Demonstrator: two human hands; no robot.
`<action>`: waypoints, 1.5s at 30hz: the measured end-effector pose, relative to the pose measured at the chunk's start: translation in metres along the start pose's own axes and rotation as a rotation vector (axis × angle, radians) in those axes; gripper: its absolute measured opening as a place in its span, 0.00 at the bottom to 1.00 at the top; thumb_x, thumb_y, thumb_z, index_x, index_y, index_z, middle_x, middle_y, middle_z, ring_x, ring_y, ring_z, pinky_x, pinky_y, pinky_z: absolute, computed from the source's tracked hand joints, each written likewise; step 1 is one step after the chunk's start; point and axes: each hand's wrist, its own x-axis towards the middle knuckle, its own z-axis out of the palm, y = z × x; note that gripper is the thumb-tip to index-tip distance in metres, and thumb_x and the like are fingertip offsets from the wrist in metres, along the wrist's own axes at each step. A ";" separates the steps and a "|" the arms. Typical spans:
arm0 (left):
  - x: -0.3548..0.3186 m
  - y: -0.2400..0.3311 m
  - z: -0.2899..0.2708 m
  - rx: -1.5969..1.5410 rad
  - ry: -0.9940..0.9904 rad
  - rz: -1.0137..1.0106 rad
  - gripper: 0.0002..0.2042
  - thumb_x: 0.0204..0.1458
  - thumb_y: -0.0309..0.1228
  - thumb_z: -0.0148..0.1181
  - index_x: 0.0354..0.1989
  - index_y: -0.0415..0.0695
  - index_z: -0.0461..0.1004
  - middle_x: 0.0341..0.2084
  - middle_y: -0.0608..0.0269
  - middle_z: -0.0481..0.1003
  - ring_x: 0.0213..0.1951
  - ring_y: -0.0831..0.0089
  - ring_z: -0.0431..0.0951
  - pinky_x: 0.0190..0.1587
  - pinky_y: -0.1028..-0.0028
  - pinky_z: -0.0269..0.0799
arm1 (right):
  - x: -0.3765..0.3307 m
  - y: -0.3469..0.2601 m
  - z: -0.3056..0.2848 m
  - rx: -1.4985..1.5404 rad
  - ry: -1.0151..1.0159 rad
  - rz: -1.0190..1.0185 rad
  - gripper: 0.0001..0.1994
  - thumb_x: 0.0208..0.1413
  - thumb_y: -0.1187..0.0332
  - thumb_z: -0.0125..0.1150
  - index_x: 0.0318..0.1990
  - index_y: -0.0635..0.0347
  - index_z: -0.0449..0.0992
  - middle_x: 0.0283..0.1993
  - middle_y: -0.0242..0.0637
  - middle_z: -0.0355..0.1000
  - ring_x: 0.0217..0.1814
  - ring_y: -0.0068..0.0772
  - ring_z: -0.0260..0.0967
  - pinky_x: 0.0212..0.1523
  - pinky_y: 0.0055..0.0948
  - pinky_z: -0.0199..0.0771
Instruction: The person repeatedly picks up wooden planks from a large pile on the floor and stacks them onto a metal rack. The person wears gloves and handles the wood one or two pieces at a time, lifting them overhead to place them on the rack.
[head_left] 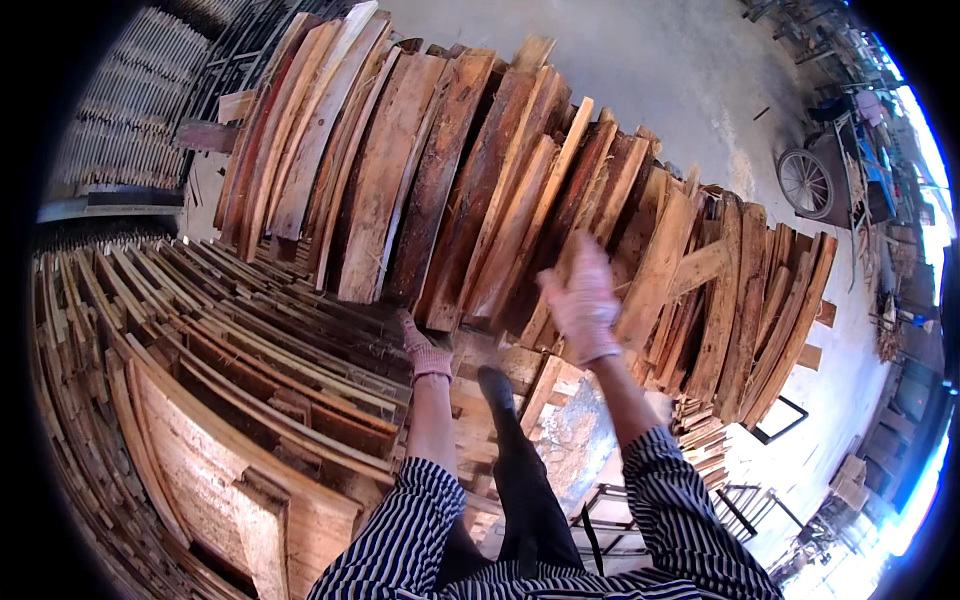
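A long row of rough wooden planks (385,180), some with bark on their edges, stands on edge side by side in front of me. My left hand (427,358), in a pinkish knit glove, is at the near end of a dark brown plank (478,200) and closed on it; part of its fingers is hidden there. My right hand (583,305), gloved the same way, hovers over the planks right of the middle. Motion blurs it, but its fingers look stretched and the thumb stands apart, with nothing seen in it.
Stacked layers of thin boards (250,340) fill the left side, with a wide pale panel (200,450) near me. My dark boot (497,395) stands between stack and row. A spoked wheel (805,184) of a cart is at the far right, and black metal frames (740,510) lie lower right.
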 end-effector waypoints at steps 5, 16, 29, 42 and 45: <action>-0.048 -0.037 0.065 0.210 -0.069 -0.042 0.39 0.53 0.62 0.65 0.67 0.51 0.68 0.63 0.62 0.72 0.63 0.62 0.72 0.65 0.58 0.68 | 0.035 -0.048 0.054 0.400 -0.439 0.512 0.60 0.52 0.36 0.69 0.80 0.60 0.38 0.81 0.59 0.42 0.80 0.57 0.50 0.74 0.45 0.61; -0.201 -0.074 0.187 1.471 -0.474 0.337 0.42 0.54 0.60 0.66 0.65 0.34 0.64 0.62 0.44 0.70 0.56 0.62 0.77 0.57 0.62 0.75 | 0.007 0.078 -0.034 1.664 -0.473 0.759 0.38 0.61 0.34 0.58 0.64 0.59 0.73 0.53 0.40 0.80 0.47 0.35 0.81 0.49 0.36 0.85; -0.256 -0.015 0.086 0.712 -0.571 -0.411 0.30 0.51 0.38 0.73 0.61 0.37 0.73 0.50 0.55 0.79 0.49 0.66 0.80 0.53 0.67 0.77 | -0.137 0.055 -0.027 1.638 -0.458 0.790 0.33 0.62 0.54 0.64 0.67 0.65 0.64 0.54 0.40 0.72 0.57 0.32 0.70 0.56 0.26 0.74; -0.396 0.092 0.016 0.602 -0.835 0.189 0.38 0.57 0.31 0.70 0.70 0.39 0.52 0.53 0.58 0.73 0.55 0.70 0.75 0.56 0.67 0.77 | -0.196 -0.052 -0.147 1.154 -0.571 0.064 0.41 0.46 0.76 0.78 0.69 0.58 0.64 0.48 0.34 0.79 0.47 0.28 0.77 0.50 0.28 0.80; -0.406 0.175 -0.003 0.237 -0.856 -0.160 0.39 0.57 0.31 0.71 0.71 0.41 0.52 0.53 0.56 0.75 0.54 0.69 0.77 0.58 0.66 0.77 | -0.218 -0.186 -0.231 1.209 -0.750 -0.046 0.50 0.46 0.76 0.76 0.77 0.55 0.53 0.63 0.36 0.71 0.60 0.28 0.72 0.59 0.31 0.75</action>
